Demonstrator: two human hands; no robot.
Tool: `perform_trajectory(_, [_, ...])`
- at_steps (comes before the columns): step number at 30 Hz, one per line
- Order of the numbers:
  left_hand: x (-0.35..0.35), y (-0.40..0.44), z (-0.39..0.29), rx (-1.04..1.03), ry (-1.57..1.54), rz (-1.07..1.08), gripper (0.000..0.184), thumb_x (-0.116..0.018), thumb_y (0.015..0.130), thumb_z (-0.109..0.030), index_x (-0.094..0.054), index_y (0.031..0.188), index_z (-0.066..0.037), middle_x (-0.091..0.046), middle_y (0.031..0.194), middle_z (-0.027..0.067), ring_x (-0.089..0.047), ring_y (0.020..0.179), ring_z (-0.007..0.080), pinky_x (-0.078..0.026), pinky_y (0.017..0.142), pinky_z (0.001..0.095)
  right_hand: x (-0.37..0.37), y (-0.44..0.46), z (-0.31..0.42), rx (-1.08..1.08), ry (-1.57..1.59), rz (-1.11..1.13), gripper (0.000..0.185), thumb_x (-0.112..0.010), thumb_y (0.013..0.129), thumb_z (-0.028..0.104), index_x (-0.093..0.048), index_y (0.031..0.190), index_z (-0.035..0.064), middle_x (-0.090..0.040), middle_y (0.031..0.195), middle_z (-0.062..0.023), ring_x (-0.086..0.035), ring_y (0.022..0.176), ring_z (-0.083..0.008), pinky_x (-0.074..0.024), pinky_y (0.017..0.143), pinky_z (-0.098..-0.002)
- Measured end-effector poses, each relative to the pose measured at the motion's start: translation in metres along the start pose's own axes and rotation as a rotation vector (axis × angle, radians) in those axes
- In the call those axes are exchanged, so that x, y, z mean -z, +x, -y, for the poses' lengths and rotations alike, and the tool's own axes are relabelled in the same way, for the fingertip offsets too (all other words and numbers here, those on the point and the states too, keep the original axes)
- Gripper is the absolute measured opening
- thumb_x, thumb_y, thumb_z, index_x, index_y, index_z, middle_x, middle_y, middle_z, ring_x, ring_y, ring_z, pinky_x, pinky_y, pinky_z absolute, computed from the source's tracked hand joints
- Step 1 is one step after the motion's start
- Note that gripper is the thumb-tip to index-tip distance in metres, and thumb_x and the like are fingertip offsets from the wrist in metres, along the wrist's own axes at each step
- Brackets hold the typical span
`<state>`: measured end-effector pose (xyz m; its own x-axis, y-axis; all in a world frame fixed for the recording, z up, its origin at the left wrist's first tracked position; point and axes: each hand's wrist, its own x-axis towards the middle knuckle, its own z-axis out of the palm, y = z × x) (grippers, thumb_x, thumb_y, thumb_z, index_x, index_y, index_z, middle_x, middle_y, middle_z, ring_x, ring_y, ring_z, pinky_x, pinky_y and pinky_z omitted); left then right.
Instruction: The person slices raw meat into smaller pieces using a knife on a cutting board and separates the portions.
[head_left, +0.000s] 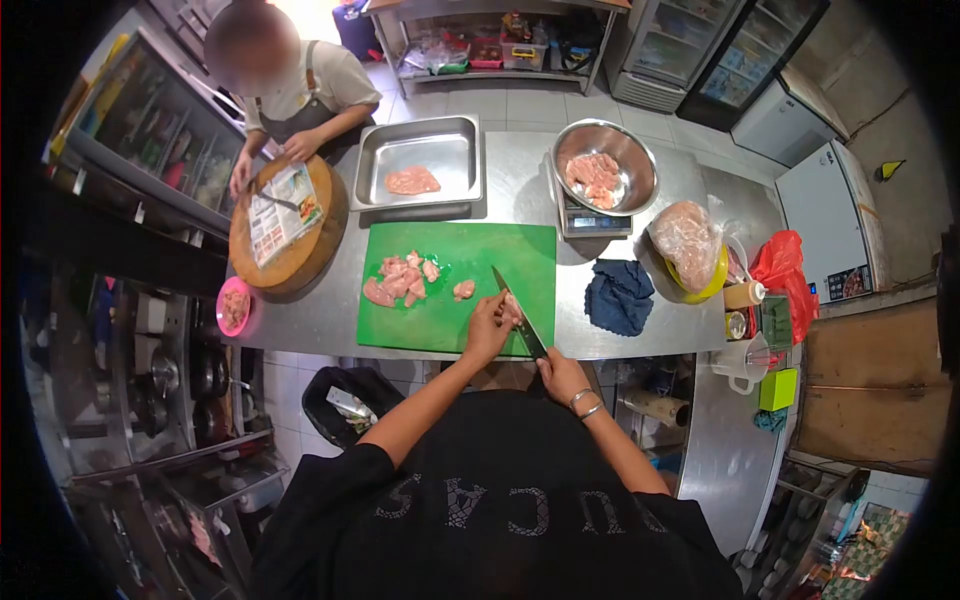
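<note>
My right hand (pixel 563 378) is closed round the handle of a kitchen knife (pixel 528 333), its blade slanting up and left over the green cutting board (pixel 455 245). My left hand (pixel 487 330) has its fingers closed on a piece of raw chicken (pixel 513 308) beside the blade. Left of that hand lies one small chicken chunk (pixel 464 290). Farther left on the board is a heap of cut chicken pieces (pixel 402 280).
Behind the board stand a steel tray (pixel 420 155) with one chicken piece and a steel bowl (pixel 640 185) of chicken on a scale (pixel 598 222). A dark cloth (pixel 619 297) and bagged meat (pixel 686 240) lie right. A co-worker (pixel 310 95) handles a knife at a round wooden block (pixel 335 215).
</note>
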<state>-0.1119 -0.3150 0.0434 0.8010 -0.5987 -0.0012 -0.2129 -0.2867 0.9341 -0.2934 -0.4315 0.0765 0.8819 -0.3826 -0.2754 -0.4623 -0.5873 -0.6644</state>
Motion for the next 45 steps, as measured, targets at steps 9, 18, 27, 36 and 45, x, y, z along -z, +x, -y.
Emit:
perform_trajectory(9, [-0.016, 0.161, -0.167, -0.392, -0.15, 0.006, 0.049, -0.078, 0.084, -0.014, -0.065, 0.13, -0.004, -0.066, 0.119, 0.0154, -0.067, 0.105, 0.0258, -0.058, 0.086, 0.0372, 0.104, -0.019, 0.067, -0.115, 0.191, -0.464, 0.028, -0.055, 0.103, 0.03, -0.054, 0.099, 0.0022, -0.066, 0.076, -0.0268, -0.065, 0.076, -0.0504, -0.0489, 0.062, -0.0563])
perform_trajectory(18, [0.045, 0.195, -0.19, -0.42, -0.107, -0.15, 0.032, -0.074, 0.086, -0.016, -0.073, 0.116, -0.006, -0.074, 0.105, 0.0124, -0.07, 0.093, 0.0237, -0.055, 0.084, 0.0345, 0.117, -0.037, 0.039, -0.254, 0.382, -0.439, 0.029, -0.055, 0.103, 0.029, -0.055, 0.099, 0.0006, -0.066, 0.07, -0.0186, -0.068, 0.06, -0.0353, -0.0509, 0.055, -0.0437])
perform_trajectory(27, [0.065, 0.064, -0.005, 0.042, 0.111, -0.076, 0.029, -0.076, 0.085, -0.016, -0.073, 0.109, -0.001, -0.072, 0.104, 0.0152, -0.07, 0.089, 0.0256, -0.056, 0.078, 0.0374, 0.163, -0.01, 0.058, -0.231, 0.627, -0.507, 0.025, -0.055, 0.104, 0.028, -0.053, 0.101, 0.0035, -0.056, 0.059, -0.0026, -0.053, 0.044, -0.0106, -0.0445, 0.04, -0.0284])
perform_trajectory(36, [-0.075, 0.117, -0.052, -0.388, 0.306, 0.166, 0.035, -0.073, 0.084, -0.013, -0.066, 0.115, 0.003, -0.065, 0.108, 0.0232, -0.061, 0.104, 0.0406, -0.051, 0.091, 0.0452, 0.137, -0.065, -0.031, -0.528, 0.495, -0.282, 0.025, -0.057, 0.102, 0.025, -0.052, 0.105, 0.0008, -0.058, 0.061, -0.0085, -0.058, 0.043, -0.0179, -0.0482, 0.038, -0.0344])
perform_trajectory(45, [-0.173, 0.142, -0.068, -0.296, 0.397, 0.121, 0.055, -0.073, 0.082, -0.012, -0.053, 0.13, 0.003, -0.05, 0.129, 0.0293, -0.048, 0.12, 0.0473, -0.041, 0.106, 0.0522, 0.087, -0.127, -0.126, -0.633, 0.19, -0.307, 0.03, -0.056, 0.098, 0.029, -0.056, 0.107, 0.001, -0.068, 0.095, -0.0302, -0.061, 0.097, -0.0552, -0.049, 0.084, -0.0601])
